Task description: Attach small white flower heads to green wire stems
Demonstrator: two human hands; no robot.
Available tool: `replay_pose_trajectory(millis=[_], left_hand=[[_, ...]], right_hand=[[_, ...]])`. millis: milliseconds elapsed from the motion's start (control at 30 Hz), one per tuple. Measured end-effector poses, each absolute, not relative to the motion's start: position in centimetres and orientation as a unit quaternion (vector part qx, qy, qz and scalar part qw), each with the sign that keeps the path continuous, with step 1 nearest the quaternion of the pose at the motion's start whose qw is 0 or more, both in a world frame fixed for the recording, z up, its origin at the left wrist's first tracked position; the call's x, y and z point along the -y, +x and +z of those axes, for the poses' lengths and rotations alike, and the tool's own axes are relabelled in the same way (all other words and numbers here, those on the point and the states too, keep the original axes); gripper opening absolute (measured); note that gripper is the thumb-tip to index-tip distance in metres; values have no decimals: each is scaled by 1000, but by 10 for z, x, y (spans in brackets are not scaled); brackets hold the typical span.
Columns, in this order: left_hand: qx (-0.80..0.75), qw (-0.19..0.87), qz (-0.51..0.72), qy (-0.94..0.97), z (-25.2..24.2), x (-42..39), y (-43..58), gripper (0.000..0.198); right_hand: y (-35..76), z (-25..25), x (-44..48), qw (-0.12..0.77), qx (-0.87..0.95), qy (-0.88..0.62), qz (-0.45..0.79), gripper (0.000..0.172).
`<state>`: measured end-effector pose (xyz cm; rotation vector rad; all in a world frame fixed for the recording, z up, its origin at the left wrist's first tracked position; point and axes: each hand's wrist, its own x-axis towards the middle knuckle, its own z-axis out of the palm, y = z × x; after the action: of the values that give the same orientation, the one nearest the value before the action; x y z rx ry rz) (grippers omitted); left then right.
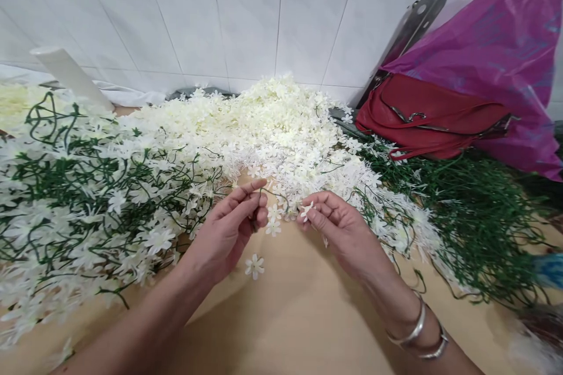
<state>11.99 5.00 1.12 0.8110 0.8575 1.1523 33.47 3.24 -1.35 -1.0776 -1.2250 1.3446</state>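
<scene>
My left hand (233,225) pinches a thin green stem (275,194) that carries small white artificial flowers (273,220). My right hand (336,222) is closed on one small white flower (307,210) at the stem's other end. Both hands hover above a tan tabletop (290,316), just in front of a big heap of loose white flowers (272,123). A single white flower (254,265) lies on the table below my left hand. Silver bangles (417,337) ring my right wrist.
Finished stems with white flowers and green wire (83,187) pile up on the left. Bare green stems (475,217) lie on the right. A red handbag (426,120) and a purple plastic bag (497,53) sit at the back right, against a white tiled wall (246,17).
</scene>
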Motion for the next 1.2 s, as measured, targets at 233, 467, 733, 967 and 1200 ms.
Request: replay_pose_trajectory(millis=[233, 467, 733, 967, 1200], left_hand=[[-366, 696, 538, 304, 7, -35, 122, 7], [-375, 683, 483, 399, -5, -32, 125, 24], [-376, 633, 382, 559, -5, -33, 119, 25], [-404, 591, 362, 597, -7, -36, 118, 16], [-423, 634, 388, 518, 2, -36, 116, 27]], right_hand=[[321, -14, -25, 512, 471, -404, 594, 20], [315, -15, -25, 490, 463, -399, 622, 26], [320, -2, -23, 409, 526, -358, 655, 26], [335, -2, -27, 364, 531, -373, 668, 23], [338, -3, -29, 428, 497, -380, 652, 20]])
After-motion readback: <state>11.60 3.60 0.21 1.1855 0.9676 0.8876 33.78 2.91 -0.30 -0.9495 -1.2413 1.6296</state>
